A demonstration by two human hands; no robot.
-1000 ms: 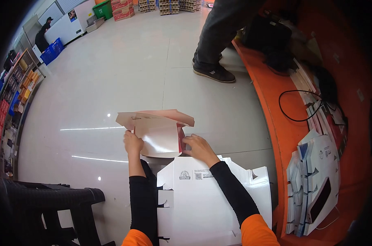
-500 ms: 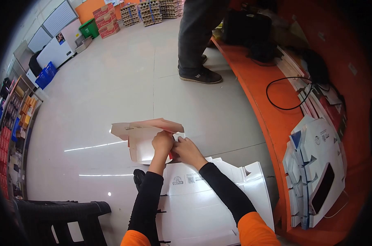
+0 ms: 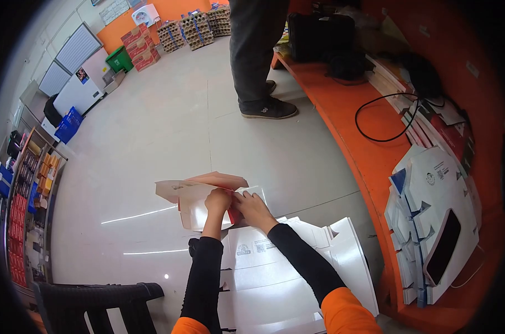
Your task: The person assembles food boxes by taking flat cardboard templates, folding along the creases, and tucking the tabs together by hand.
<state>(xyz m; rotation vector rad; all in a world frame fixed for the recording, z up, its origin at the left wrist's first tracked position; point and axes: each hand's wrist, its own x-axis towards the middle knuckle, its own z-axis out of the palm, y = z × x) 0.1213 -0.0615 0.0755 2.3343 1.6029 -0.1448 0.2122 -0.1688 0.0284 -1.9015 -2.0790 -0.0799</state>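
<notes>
A partly folded cardboard box (image 3: 194,214), white inside with red on its outer side, sits tilted in front of me with its lid panel raised. My left hand (image 3: 218,201) is closed in a fist at the box's right inner corner. My right hand (image 3: 253,209) is at the same corner from outside, its fingers bent against the side panel. Both hands hold that wall between them; the fingertips are partly hidden. Just below lies a stack of flat white cardboard blanks (image 3: 280,278) with printed logos, under my right forearm.
A black plastic stool (image 3: 105,295) stands at lower left. On the right, an orange shelf (image 3: 341,145) carries more folded blanks (image 3: 430,183), a phone (image 3: 443,245) and a black cable (image 3: 358,125). A person's leg (image 3: 258,55) stands ahead. A stocked rack (image 3: 30,206) lines the left.
The view has shifted a little, so the surroundings sit differently in the frame. Both hands stay at the box's right corner, and the raised panel leans slightly differently.
</notes>
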